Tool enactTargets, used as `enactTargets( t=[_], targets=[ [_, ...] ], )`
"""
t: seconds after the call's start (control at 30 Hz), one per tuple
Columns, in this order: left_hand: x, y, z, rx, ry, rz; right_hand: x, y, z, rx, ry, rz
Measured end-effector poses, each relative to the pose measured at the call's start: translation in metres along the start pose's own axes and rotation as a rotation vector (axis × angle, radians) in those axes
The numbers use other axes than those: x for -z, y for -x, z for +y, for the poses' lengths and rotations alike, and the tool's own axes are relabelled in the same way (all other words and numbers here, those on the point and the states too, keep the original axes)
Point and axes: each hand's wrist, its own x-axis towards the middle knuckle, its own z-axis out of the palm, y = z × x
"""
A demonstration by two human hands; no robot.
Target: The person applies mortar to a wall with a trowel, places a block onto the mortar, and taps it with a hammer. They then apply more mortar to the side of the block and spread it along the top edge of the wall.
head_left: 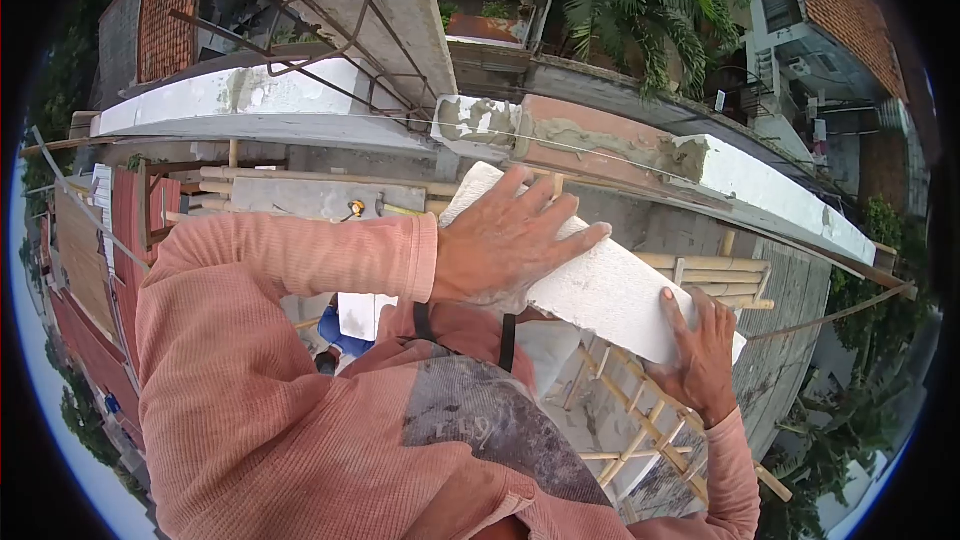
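A long white lightweight concrete block (600, 290) is held up at a slant in front of my chest, with both hands on it. My left hand (510, 240) lies across its upper left part, fingers spread over the face. At the lower right end, my right hand (700, 350) grips the block, with one finger pressed on its face. Its underside is hidden. Just beyond the block runs a low wall course, where a reddish block face (590, 135) carries smeared grey mortar (620, 147). White blocks (765, 180) continue to the right.
Bare rebar (365, 35) stands beside a concrete column (410, 0) at the upper left. Bamboo scaffolding (640, 420) lies below me. A hammer (400, 206) and a small orange-and-black tool (355, 208) rest on a plank. Below, a person in blue (340, 335) is partly visible.
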Motion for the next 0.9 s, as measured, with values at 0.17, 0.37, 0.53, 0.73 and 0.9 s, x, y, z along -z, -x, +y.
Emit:
enactTargets(
  t=[0.17,0.37,0.53,0.73,0.9],
  targets=[
    [0.075,-0.037,-0.038,0.006,-0.060,0.116,0.099,-0.039,0.012,0.011,0.248,0.164],
    [0.081,-0.051,-0.083,0.109,-0.219,0.234,0.142,-0.115,0.045,0.071,0.391,0.203],
    [0.060,-0.044,-0.108,0.218,-0.229,0.169,0.128,-0.170,0.058,0.165,0.391,0.158],
    [0.026,-0.033,-0.134,0.286,-0.193,0.011,0.083,-0.211,0.071,0.178,0.369,0.112],
    [0.018,-0.025,-0.148,0.284,-0.129,-0.018,0.046,-0.224,0.085,0.228,0.374,0.218]
  ],
)
